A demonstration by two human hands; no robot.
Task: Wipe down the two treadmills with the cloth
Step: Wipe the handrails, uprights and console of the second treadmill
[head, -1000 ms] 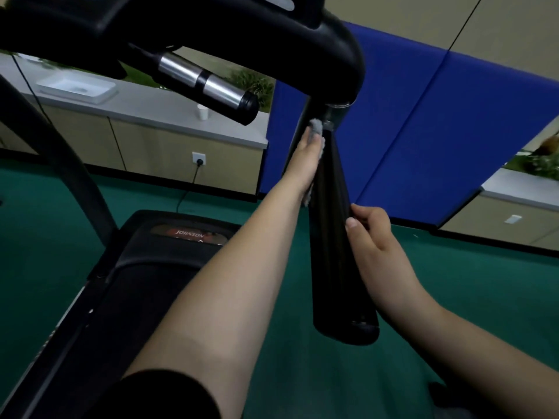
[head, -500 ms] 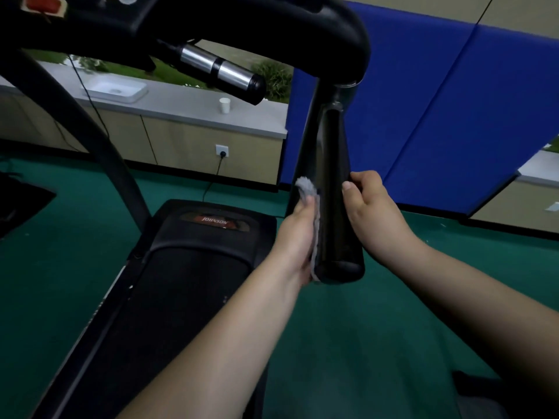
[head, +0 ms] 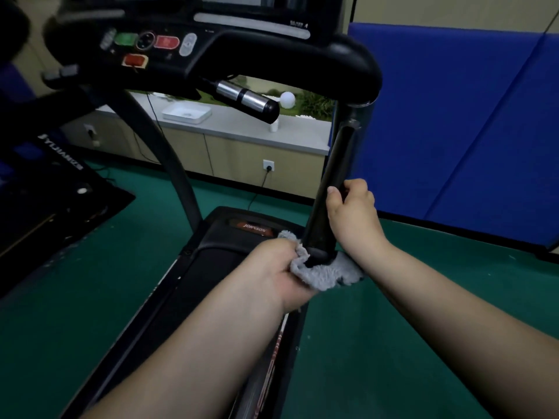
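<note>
**Cloth at the end of the handrail**

Near the middle of the frame the left hand (head: pixel 272 267) has its grip closed on a grey cloth (head: pixel 328 275), which is bunched under and around the lower end of the black handrail (head: pixel 331 192). The cloth touches the rail's end cap and spreads out to the right of it, with a small fold poking up at the left of the rail.

The right hand (head: pixel 352 213) sits just above, its grip wrapped round the rail from the right side (thumb on the near face, the other fingers hidden behind the bar). Both forearms reach in from the bottom of the frame.

The rail runs up and slightly right to the curved black frame of the treadmill (head: pixel 230 252), whose belt and dark motor cover lie below the hands, centre to lower left. The console (head: pixel 151 43) fills the upper left, blurred, with a green button, a red button and a red tab beneath them. A silver and black pulse bar (head: pixel 246 99) juts out under it.

A second black machine (head: pixel 45 201) shows at the left edge. Behind, a pale table (head: pixel 242 128) carries a white tray (head: pixel 186 113); a blue mat (head: pixel 453 116) stands at the right, and the floor (head: pixel 393 343) is green.
</note>
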